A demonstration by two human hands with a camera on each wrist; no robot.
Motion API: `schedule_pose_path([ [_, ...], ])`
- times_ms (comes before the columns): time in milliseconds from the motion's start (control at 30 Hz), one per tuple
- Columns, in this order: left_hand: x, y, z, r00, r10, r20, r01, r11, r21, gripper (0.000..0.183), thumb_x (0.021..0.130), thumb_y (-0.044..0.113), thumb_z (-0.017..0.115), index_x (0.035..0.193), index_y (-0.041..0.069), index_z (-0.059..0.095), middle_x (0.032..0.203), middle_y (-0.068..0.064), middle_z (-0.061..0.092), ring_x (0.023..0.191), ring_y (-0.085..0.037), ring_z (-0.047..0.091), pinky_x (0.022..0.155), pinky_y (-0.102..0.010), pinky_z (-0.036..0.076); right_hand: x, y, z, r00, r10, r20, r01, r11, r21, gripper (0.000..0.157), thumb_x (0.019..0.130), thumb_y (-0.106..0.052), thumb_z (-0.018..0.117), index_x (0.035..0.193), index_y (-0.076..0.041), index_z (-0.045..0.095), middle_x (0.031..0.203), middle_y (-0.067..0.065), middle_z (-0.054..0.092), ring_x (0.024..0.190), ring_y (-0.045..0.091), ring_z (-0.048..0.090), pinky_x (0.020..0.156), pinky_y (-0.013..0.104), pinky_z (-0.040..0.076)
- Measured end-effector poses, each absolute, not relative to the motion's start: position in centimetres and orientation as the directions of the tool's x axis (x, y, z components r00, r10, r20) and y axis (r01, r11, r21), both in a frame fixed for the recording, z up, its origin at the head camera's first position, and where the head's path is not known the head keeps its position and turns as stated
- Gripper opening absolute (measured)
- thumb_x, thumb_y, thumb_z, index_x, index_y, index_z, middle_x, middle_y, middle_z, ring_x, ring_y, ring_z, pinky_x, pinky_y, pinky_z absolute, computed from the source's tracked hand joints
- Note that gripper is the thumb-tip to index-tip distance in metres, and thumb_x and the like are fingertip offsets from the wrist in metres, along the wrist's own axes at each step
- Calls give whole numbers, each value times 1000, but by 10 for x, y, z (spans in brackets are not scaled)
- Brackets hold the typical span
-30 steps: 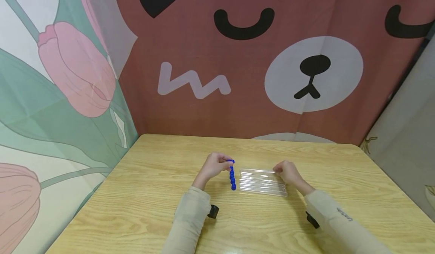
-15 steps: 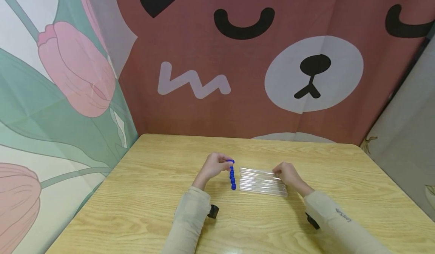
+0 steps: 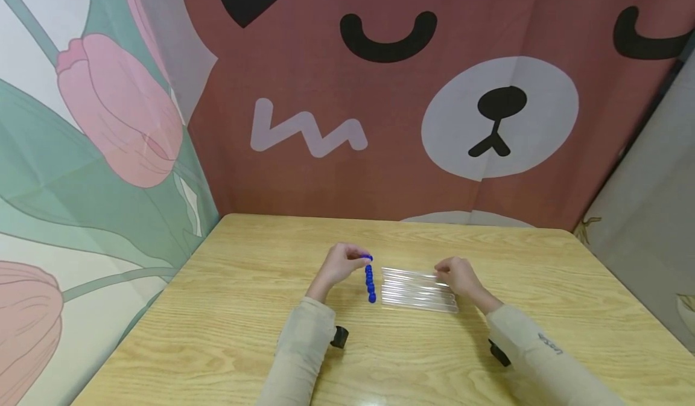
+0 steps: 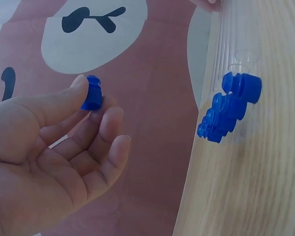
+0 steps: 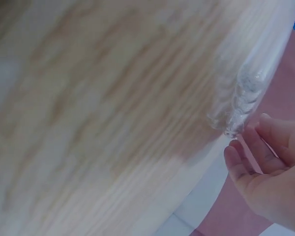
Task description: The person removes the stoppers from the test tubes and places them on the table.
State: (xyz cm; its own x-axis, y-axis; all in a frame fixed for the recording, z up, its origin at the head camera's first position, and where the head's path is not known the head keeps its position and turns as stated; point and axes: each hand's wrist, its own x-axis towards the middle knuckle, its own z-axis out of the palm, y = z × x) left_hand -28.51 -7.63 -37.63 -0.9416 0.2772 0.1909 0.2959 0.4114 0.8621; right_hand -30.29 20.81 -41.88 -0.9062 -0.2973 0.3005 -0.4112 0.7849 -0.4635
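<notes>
Between thumb and forefinger, my left hand (image 3: 339,264) pinches one blue tube stopper (image 4: 92,93), slightly above the table. Several more blue stoppers (image 3: 370,284) stand in a line just right of that hand, running toward me. Beyond them lies a flat row of clear test tubes (image 3: 418,291), side by side, their left ends close to the stoppers. At the far right corner of this row, my right hand (image 3: 460,274) holds the end of the farthest tube with its fingertips. The right wrist view shows the rounded tube ends (image 5: 243,98) beside these fingers; the grip itself is partly hidden.
A wood-grain table (image 3: 217,345) carries everything. Behind its far edge hangs a reddish cloth (image 3: 304,62) with a bear face, and a tulip-print curtain (image 3: 119,116) covers the left side. Black wrist cameras (image 3: 339,337) sit under both sleeves.
The farthest tube has shifted very slightly at my right hand, and the glare along the row has changed. My left hand stays nearly still with its stopper.
</notes>
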Motion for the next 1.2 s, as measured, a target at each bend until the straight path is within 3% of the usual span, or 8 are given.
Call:
schedule_pose_path([
  [367,-289,-74,-377,-944,276,182,281,381,881,18,88,5,55,101,-5,64,83,-11,65,78,-29,62,67,-29,50,-300,213,-415,-918,-281,280,-393,742,-543,15,80,2,62,92,11,65,89,22,64,80,33,61,67,41,51],
  [667,-297,-69,-373,-957,259,128,221,370,902,18,89,1,53,100,-9,62,82,-15,65,67,-21,64,67,-36,53,-292,220,-411,-925,-265,272,-379,699,-607,28,81,-2,63,105,12,59,102,26,60,80,33,62,62,34,53],
  [933,-309,-67,-377,-962,254,98,189,361,913,20,90,0,51,102,-14,58,91,-28,61,69,-32,64,67,-42,52,-289,224,-410,-916,-270,298,-399,698,-594,27,81,-1,63,103,13,59,97,25,61,83,35,60,60,33,52],
  [1200,-325,-64,-387,-963,237,131,218,393,893,18,90,-2,49,98,-17,55,88,-30,61,69,-36,63,64,-43,52,-290,226,-414,-921,-281,271,-390,706,-591,25,82,-2,62,102,12,60,93,22,63,81,31,60,60,33,52],
])
